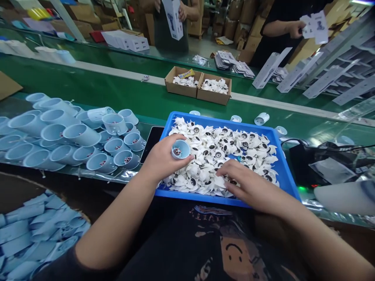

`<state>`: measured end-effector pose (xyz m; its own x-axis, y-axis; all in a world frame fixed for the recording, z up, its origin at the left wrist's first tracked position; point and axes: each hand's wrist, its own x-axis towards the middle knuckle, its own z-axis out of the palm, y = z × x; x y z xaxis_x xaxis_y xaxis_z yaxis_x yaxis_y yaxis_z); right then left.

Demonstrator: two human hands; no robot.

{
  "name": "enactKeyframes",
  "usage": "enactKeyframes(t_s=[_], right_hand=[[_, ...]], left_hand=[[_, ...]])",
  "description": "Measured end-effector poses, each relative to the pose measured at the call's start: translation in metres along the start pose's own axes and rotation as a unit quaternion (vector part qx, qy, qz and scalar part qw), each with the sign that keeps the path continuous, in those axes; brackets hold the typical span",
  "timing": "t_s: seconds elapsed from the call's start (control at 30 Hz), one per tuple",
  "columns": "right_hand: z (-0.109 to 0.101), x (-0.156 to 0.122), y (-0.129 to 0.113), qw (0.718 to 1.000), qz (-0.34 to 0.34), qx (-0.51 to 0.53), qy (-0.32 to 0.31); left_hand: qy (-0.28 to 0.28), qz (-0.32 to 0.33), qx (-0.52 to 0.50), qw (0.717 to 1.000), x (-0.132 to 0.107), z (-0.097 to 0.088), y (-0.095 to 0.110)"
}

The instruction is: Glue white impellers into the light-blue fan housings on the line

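Note:
My left hand (164, 158) is wrapped round a small light-blue plastic tube (180, 149), held upright over the left side of a blue tray (283, 166). The tray is heaped with several small white fan blades (222, 148) with dark hubs. My right hand (244, 183) lies on the pile near the tray's front edge, fingers curled down onto the white blades; whether it has one pinched is hidden.
A heap of light-blue tubes (67, 134) lies left of the tray, more blue parts (35, 230) lower left. A dark phone (151, 142) lies beside the tray. Two cardboard boxes (197, 88) sit on the green conveyor (117, 91). Two people stand across it holding white cartons. A black device (319, 164) sits right.

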<state>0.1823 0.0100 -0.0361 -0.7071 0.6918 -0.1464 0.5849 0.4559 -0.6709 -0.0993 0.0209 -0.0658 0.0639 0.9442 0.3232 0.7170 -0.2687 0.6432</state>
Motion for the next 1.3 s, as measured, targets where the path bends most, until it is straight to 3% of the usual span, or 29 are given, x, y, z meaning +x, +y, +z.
enactKeyframes(t_s=[0.03, 0.07, 0.13, 0.2, 0.27, 0.33, 0.4, 0.47, 0.57, 0.63, 0.7, 0.83, 0.97, 1.03, 1.2, 1.3], right_hand=[[0.002, -0.004, 0.002, 0.988, 0.004, 0.15, 0.027], [0.005, -0.007, 0.004, 0.951, 0.014, 0.306, 0.044], [0.013, -0.011, 0.006, 0.83, 0.04, 0.553, 0.053], [0.022, -0.012, 0.006, 0.733, 0.069, 0.675, 0.048], [0.027, -0.012, 0.006, 0.699, 0.085, 0.708, 0.054], [0.028, -0.012, 0.006, 0.703, 0.082, 0.703, 0.064], [0.027, -0.012, 0.006, 0.737, 0.065, 0.667, 0.081], [0.024, -0.012, 0.005, 0.805, 0.038, 0.579, 0.126], [0.021, -0.011, 0.0, 0.933, -0.016, 0.293, 0.206], [0.02, -0.011, -0.003, 0.967, -0.045, 0.108, 0.228], [0.019, -0.011, -0.005, 0.97, -0.06, 0.021, 0.234], [0.018, -0.014, -0.006, 0.963, -0.076, -0.007, 0.258], [0.015, -0.021, -0.011, 0.912, -0.134, -0.019, 0.387], [0.015, -0.023, -0.011, 0.896, -0.133, 0.015, 0.423], [0.026, -0.022, -0.002, 0.903, -0.086, 0.139, 0.398], [0.033, -0.023, 0.009, 0.899, -0.058, 0.124, 0.415]], left_hand=[[0.021, -0.002, -0.012, 1.0, -0.001, -0.001, 0.001], [0.038, -0.001, -0.03, 0.999, -0.003, -0.002, 0.002], [0.028, 0.019, -0.086, 0.996, -0.008, -0.004, 0.009], [-0.044, 0.051, -0.125, 0.99, -0.012, -0.005, 0.021], [-0.124, 0.078, -0.115, 0.982, -0.014, -0.005, 0.035], [-0.169, 0.099, -0.082, 0.977, -0.015, -0.003, 0.048], [-0.181, 0.126, -0.061, 0.973, -0.014, -0.001, 0.058], [-0.176, 0.151, -0.038, 0.972, -0.015, 0.003, 0.065], [-0.165, 0.187, -0.004, 0.968, -0.019, 0.009, 0.07], [-0.159, 0.206, 0.011, 0.965, -0.022, 0.013, 0.071], [-0.151, 0.216, 0.017, 0.964, -0.024, 0.016, 0.07], [-0.148, 0.229, 0.019, 0.962, -0.019, 0.011, 0.075], [-0.152, 0.271, 0.0, 0.951, -0.008, -0.004, 0.092], [-0.137, 0.316, 0.005, 0.939, -0.005, -0.01, 0.102], [-0.058, 0.42, 0.117, 0.898, -0.007, -0.002, 0.116], [-0.108, 0.432, 0.15, 0.882, -0.003, 0.003, 0.109]])
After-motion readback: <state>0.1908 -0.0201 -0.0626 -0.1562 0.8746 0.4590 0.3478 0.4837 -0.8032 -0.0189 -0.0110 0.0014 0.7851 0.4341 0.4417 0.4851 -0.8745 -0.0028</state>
